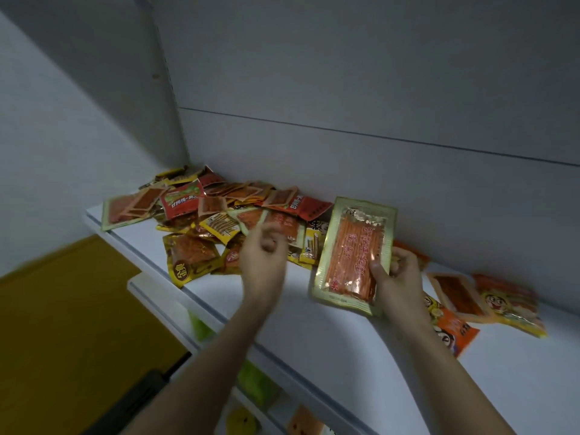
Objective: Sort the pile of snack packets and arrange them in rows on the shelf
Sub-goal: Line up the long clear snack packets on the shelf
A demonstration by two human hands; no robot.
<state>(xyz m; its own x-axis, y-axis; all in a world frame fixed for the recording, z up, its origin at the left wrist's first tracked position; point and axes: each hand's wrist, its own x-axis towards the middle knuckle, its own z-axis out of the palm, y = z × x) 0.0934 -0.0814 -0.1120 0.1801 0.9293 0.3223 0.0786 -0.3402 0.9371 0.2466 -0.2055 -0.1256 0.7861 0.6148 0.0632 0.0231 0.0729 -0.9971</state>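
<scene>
While the right hand [396, 277] pinched a long orange packet [356, 254] by its lower right edge, thumb on the front, the packet stood tilted above the white shelf [314, 334], long axis running from near to far, top toward the back wall. The left hand [263, 260] hovered blurred, fingers loosely curled, holding nothing, over the pile of packets [216, 211] farther left.

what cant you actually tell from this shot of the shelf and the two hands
- Head view: the left hand is motion-blurred, so whether its curled fingers pinch anything cannot be told.
- The right hand has a grip on the long orange packet, which hides the pile and shelf behind it.
- Lower packets in the pile are buried under others.
- Print on the sorted packets at right is blurred.
- Items on the lower shelf are blurred and cut off by the edge.
</scene>
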